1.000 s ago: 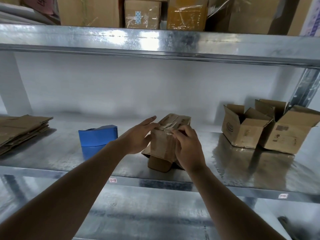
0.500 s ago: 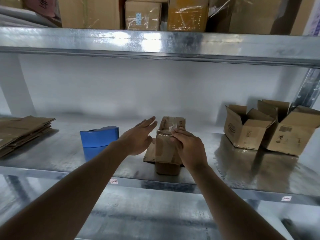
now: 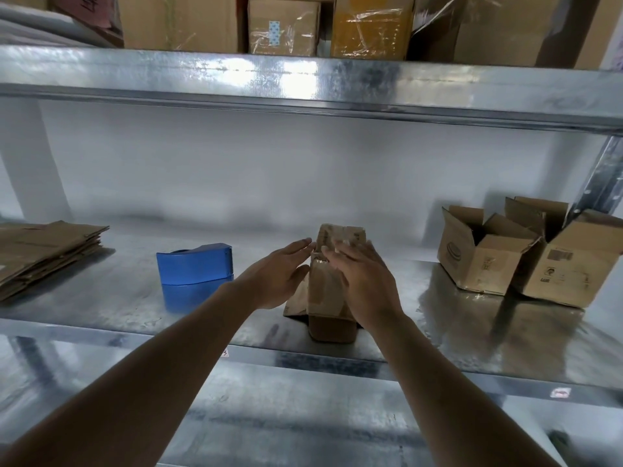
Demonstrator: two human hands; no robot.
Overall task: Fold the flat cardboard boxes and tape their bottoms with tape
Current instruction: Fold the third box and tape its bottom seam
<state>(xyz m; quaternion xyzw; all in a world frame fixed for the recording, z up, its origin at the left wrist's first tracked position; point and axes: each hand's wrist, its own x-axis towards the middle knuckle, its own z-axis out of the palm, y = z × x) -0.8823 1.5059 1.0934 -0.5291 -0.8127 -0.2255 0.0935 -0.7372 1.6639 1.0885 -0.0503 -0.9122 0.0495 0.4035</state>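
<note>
Brown cardboard, a small box (image 3: 332, 291) stands bottom-up on the metal shelf (image 3: 505, 335), right of the blue tape dispenser (image 3: 195, 264); the person's left hand (image 3: 279, 278) lies flat against its left side, fingers straight, gripping nothing; the right hand (image 3: 362, 281) presses with extended fingers over the taped seam. Judged from this, the tape is being smoothed; firm strokes along the seam and down the sides, with the left hand bracing, should seat it without wrinkles.

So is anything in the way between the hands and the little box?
No, nothing visible is. Both hands are already at the small cardboard box: the left hand is flat beside it, and the right hand lies on its taped top.
</note>
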